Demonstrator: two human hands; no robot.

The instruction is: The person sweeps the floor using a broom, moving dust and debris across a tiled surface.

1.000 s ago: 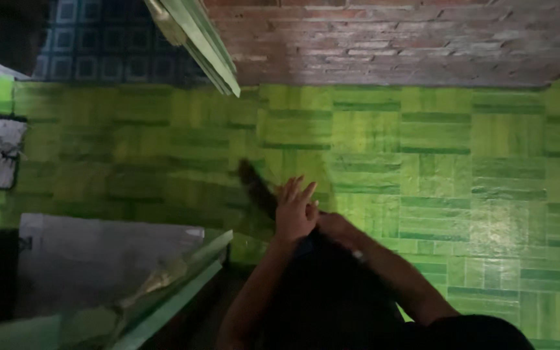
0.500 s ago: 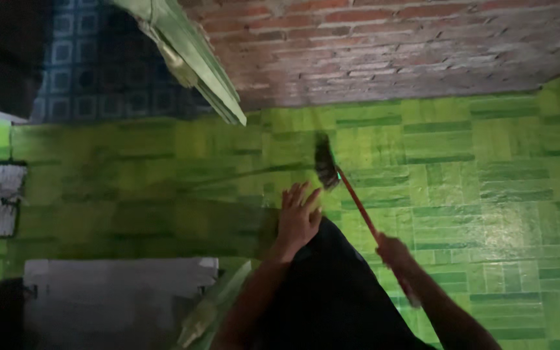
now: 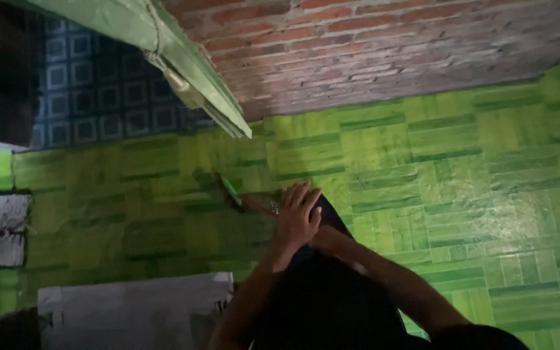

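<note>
My left hand (image 3: 296, 219) is flat with its fingers spread and holds nothing; it lies over the dark cloth (image 3: 332, 298) on my legs. Just below it my right hand (image 3: 329, 240) is mostly hidden and grips the thin red handle of a broom (image 3: 254, 205). The handle runs up and left to a green collar and a dark, blurred broom head (image 3: 215, 183). The head touches the green patterned floor (image 3: 461, 194), left of both hands.
A red brick wall (image 3: 384, 45) closes the far side. A green wooden door edge (image 3: 189, 78) juts in at the upper left, with blue patterned tiles (image 3: 98, 97) behind it. A white mat (image 3: 4, 230) lies far left, a grey sheet (image 3: 131, 314) at the lower left.
The broom head has swung from the upper middle of the floor down and left. My right hand has pulled in under my left hand, which stayed spread in place.
</note>
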